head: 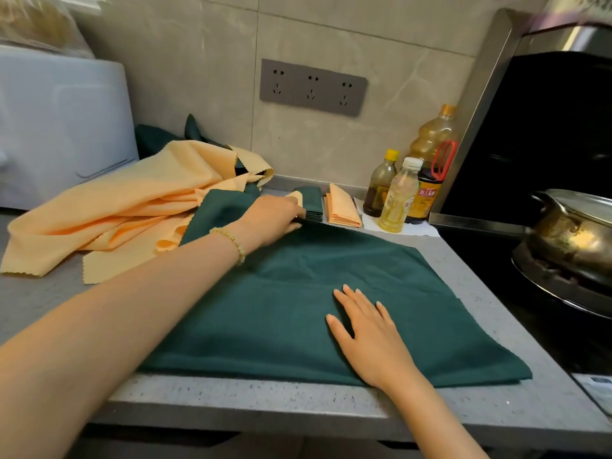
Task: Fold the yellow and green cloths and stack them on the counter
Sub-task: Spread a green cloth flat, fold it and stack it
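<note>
Head view. We see a green cloth (331,293) spread flat on the grey speckled counter (298,402), its near edge reaching almost to the counter's front lip. The right hand (367,332) lies palm down on the near-right part of the cloth with its fingers straight and slightly spread, holding nothing. The left hand (271,217), with a beaded bracelet (231,240) on its wrist, reaches to the cloth's far-left edge. Its fingertips are hidden against the dark fabric, so we cannot tell whether it pinches the edge or only touches it.

Just beyond those fingertips stands a folded green stack (311,203), and beside it, to the right, a folded yellow stack (342,210). The two appear close together, though we cannot make out whether they touch. To the left, a heap of yellow cloths (132,207) lies unfolded, overlapping the green cloth's far-left corner. More dark green fabric (155,137) shows behind the heap, mostly covered.

Three bottles (397,200) stand near the wall, below a socket strip (313,87). A white appliance (59,127) is cut off at the left edge, and a metal pot (576,226) on the stove is cut off at the right.
</note>
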A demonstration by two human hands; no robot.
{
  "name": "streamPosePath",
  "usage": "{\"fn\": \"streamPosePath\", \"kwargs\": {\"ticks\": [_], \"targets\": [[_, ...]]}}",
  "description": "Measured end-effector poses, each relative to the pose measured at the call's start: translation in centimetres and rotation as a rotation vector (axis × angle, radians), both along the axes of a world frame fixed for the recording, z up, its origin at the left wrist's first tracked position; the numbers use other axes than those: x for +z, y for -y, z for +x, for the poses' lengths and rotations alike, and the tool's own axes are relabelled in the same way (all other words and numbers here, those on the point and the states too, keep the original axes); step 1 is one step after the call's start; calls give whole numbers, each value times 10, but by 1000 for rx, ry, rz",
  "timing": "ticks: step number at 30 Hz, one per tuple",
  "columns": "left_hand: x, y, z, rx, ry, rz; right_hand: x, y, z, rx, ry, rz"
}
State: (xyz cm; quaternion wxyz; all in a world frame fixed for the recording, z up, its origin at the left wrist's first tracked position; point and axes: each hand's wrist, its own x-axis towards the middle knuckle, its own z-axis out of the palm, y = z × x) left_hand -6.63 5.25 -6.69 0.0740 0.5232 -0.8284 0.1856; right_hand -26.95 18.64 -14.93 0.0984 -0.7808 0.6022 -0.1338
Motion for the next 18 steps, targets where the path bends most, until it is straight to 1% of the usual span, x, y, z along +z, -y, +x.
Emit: {"fn": "streamPosePath", "kwargs": {"ticks": [2,3,4,6,7,9,12,15,18], "targets": [[7,-33,-3,-90,89,-106,1,-1,0,-8,139,-55],[7,-51,-2,-162,117,-181,2,-1,0,-11,201,-144],[5,-72,2,-244,131,-237,5,-2,0,-18,215,-279],[-3,-111,11,-397,111,-266,15,-4,-8,-39,132,-567],[-10,-127,15,-444,111,-252,22,-6,-13,-31,74,-642],[-25,-154,20,-484,140,-216,29,-12,-24,38,-54,-661],[-47,-174,25,-442,166,-185,22,-19,-44,170,-162,-569],[-61,-174,29,-420,120,-167,11,-23,-60,225,-159,-481],[-65,-175,27,-401,-43,-138,6,-26,-68,243,-83,-484]]}}
